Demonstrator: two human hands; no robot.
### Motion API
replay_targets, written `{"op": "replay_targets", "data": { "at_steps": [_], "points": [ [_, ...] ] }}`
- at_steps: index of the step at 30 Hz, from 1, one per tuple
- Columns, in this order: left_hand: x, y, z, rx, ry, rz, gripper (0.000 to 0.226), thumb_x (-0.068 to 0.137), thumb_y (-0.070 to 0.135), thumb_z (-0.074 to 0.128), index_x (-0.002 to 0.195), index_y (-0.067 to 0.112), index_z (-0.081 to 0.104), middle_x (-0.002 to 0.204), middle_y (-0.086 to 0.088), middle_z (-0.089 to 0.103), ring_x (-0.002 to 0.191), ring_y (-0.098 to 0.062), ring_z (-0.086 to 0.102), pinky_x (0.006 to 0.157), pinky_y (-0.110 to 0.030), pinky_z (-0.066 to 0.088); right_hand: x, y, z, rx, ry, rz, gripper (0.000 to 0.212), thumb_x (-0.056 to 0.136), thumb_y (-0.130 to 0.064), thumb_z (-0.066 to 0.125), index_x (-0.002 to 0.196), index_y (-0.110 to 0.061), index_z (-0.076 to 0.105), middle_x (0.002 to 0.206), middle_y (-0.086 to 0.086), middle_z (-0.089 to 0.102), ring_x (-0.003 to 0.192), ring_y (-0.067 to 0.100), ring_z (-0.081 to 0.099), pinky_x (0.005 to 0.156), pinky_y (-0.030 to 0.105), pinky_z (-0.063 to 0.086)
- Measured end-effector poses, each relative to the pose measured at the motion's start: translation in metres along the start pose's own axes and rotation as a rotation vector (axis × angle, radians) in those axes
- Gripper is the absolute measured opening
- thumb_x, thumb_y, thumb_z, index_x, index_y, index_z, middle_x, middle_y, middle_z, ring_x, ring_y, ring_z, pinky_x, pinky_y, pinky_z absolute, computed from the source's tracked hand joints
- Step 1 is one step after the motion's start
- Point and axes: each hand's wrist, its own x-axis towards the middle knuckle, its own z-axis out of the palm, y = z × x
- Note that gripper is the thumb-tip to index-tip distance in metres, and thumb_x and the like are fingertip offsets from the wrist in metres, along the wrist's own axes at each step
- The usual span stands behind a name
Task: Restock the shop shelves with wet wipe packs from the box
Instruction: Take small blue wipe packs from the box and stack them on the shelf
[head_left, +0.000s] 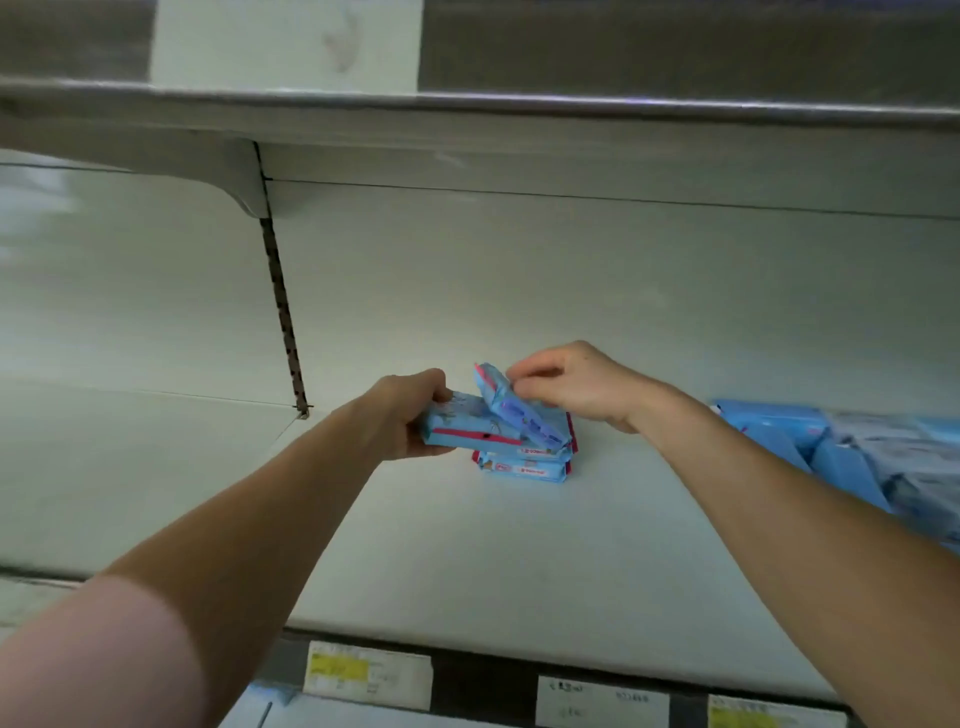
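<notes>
Blue pack (460, 432) in left hand (400, 415); right hand (576, 387) pinches tilted pack (514, 410).

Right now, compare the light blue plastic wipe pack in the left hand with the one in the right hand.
Pose: the left-hand pack lies nearly level; the right-hand pack tilts steeply, one end raised. Grip: the left hand wraps the left-hand pack's end; the right hand pinches the right-hand pack's upper edge. Both are light blue with red trim, above a small stack of packs.
</notes>
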Motion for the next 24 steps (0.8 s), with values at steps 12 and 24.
{"op": "replay_targets", "data": {
  "at_steps": [12, 24],
  "points": [
    [0.022, -0.004, 0.002, 0.239, 0.021, 0.066, 0.01, 0.092, 0.012, 0.058, 0.099, 0.007, 0.062, 0.08, -0.014, 0.065, 0.062, -0.022, 0.065, 0.056, -0.033, 0.058, 0.031, 0.056, 0.023, -0.634, -0.147, 0.141, 0.08, 0.075, -0.024, 0.072, 0.145, -0.023, 0.033, 0.134, 0.003, 0.042, 0.123, 0.023, 0.044, 0.097, 0.035, 0.045],
    [0.009, 0.012, -0.011, 0.032, -0.108, 0.072, 0.067, 0.088, 0.069, 0.041, 0.094, 0.008, 0.069, 0.083, -0.014, 0.069, 0.071, -0.025, 0.07, 0.059, -0.034, 0.056, 0.026, -0.008, 0.021, -0.571, 0.223, -0.293, 0.024, 0.083, -0.012, 0.055, 0.106, -0.015, 0.063, 0.097, 0.004, 0.065, 0.085, 0.026, 0.056, 0.066, 0.032, 0.041]
  ]
}}
